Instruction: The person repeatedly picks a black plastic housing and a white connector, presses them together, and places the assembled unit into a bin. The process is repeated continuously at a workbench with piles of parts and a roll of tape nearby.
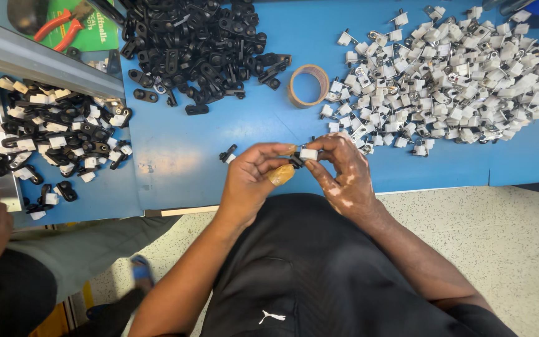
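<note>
Two hands, left hand (pixel 254 178) and right hand (pixel 344 171), on one black-and-white clip (pixel 302 156).

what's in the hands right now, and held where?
Left hand pinches a small black plastic clip at its left end; right hand pinches the small white plastic block joined to it.

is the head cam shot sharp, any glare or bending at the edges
Head view: even, bright light, soft short shadows under the black clips and white clips; no strong glare on the blue table. The hands, left and right, are sharp enough, though the small part between them is hard to make out. The table edge bows, a wide-lens bend.
</note>
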